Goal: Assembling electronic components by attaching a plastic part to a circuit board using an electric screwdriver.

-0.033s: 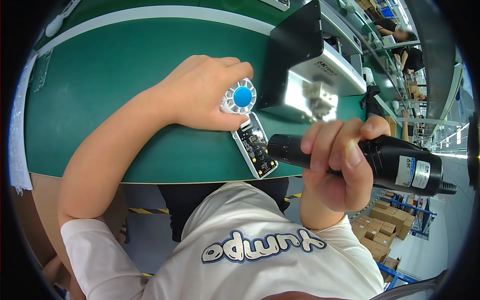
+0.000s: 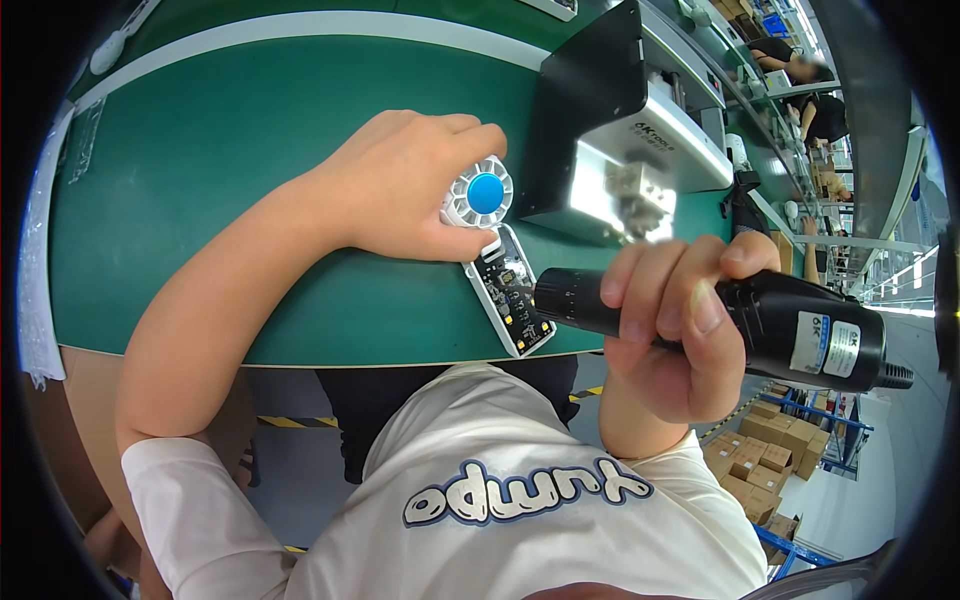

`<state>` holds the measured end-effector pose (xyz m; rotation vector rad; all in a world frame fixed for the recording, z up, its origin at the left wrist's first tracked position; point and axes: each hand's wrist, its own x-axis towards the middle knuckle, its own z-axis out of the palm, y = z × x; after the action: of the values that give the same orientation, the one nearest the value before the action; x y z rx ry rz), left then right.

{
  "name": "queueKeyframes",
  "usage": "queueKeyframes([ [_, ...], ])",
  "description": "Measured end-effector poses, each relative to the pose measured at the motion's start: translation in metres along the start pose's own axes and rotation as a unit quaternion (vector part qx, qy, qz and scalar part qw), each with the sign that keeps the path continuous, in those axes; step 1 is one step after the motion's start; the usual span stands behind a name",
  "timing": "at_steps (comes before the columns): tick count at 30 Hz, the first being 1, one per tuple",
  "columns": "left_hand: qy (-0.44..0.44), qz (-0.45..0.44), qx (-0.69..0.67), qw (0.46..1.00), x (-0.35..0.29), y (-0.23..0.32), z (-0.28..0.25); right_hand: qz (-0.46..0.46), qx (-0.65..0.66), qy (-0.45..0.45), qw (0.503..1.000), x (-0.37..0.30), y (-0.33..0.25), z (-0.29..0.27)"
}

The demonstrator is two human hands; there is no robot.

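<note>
green table (image 2: 250, 120) spreads under your work, and the slim white housing (image 2: 488, 305) lies near its front edge, long axis slanting from upper left to lower right. your left hand (image 2: 410, 185) is the nearer one, clamped around the ribbed white round piece (image 2: 486, 194) at the housing's upper end. your right hand (image 2: 685, 320) is wrapped around the black electric screwdriver (image 2: 790, 325), right of the circuit board (image 2: 528, 315), nose pointing left toward it; whether the tip touches, you can't tell
</note>
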<state>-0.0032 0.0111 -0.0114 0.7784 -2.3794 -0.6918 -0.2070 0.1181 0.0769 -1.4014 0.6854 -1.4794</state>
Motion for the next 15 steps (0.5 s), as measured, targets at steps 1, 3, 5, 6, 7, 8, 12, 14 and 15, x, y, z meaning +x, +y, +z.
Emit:
queueKeyframes([
  [1, 0.002, 0.003, 0.001, 1.000, 0.000, 0.000, 0.000, -0.001, 0.002, -0.003, 1.000, 0.000, 0.000, 0.000],
  [3, 0.005, 0.006, 0.001, 1.000, 0.001, 0.000, 0.000, -0.004, 0.005, -0.009, 1.000, 0.001, -0.001, -0.002],
  [5, -0.001, -0.003, -0.002, 1.000, 0.001, 0.000, -0.001, -0.017, 0.006, -0.011, 1.000, 0.004, -0.003, -0.007],
  [6, -0.003, -0.007, -0.003, 1.000, 0.001, 0.000, -0.002, -0.030, 0.007, -0.013, 0.999, 0.006, -0.004, -0.011],
  [7, -0.002, -0.005, -0.002, 1.000, 0.001, 0.000, -0.002, -0.043, 0.009, -0.015, 0.999, 0.007, -0.005, -0.013],
  [8, -0.001, -0.001, -0.004, 1.000, 0.001, 0.000, -0.002, -0.045, 0.008, -0.014, 0.999, 0.007, -0.007, -0.016],
  [12, 0.000, 0.005, -0.005, 1.000, 0.002, 0.000, -0.002, -0.047, -0.023, 0.065, 0.997, 0.006, -0.013, -0.025],
  [14, -0.006, 0.000, 0.002, 1.000, 0.005, 0.004, -0.007, -0.111, -0.002, 0.102, 0.989, 0.008, -0.020, -0.029],
  [15, -0.004, 0.014, 0.007, 1.000, 0.007, 0.005, -0.008, -0.147, 0.006, 0.119, 0.982, 0.010, -0.024, -0.033],
])
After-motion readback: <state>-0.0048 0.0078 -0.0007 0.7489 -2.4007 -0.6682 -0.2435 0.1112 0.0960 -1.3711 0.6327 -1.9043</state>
